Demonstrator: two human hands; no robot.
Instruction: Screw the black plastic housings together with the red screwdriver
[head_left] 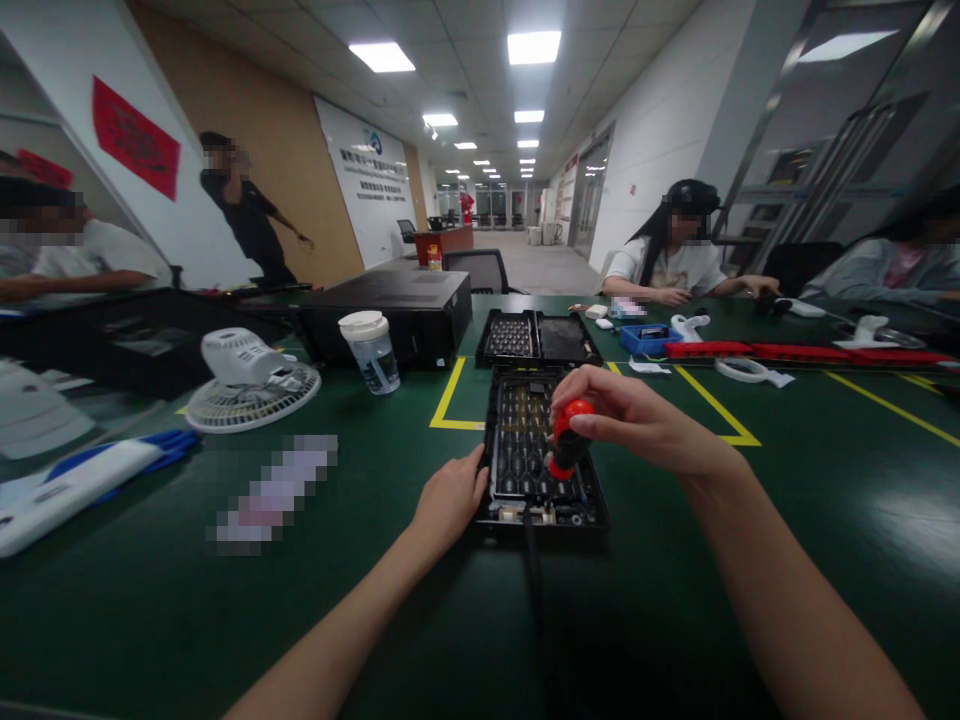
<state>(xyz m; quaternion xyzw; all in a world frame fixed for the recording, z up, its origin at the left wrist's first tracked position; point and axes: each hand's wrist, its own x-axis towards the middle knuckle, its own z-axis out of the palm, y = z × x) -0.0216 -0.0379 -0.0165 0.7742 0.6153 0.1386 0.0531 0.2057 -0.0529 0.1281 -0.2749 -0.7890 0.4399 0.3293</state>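
Observation:
My right hand [619,415] is closed round a short, stubby red-and-black screwdriver [572,438], held upright at a slant. Its red lower end is over the right side of an open black case [514,487]; whether it touches is unclear. Rows of dark moulded shapes fill the case, with small metal and pale parts along its near edge. Against the case's left edge, my left hand [450,495] grips with fingers and thumb close together. A black strap [532,560] runs from the near edge toward me. Just behind lies a second open black case [538,338] with two sections.
On the green table [360,640], a white fan [251,380], a lidded cup [371,352] and a large black box [397,310] stand left. A blue tray [646,340] and red strips [780,355] lie right. Several people sit or stand around.

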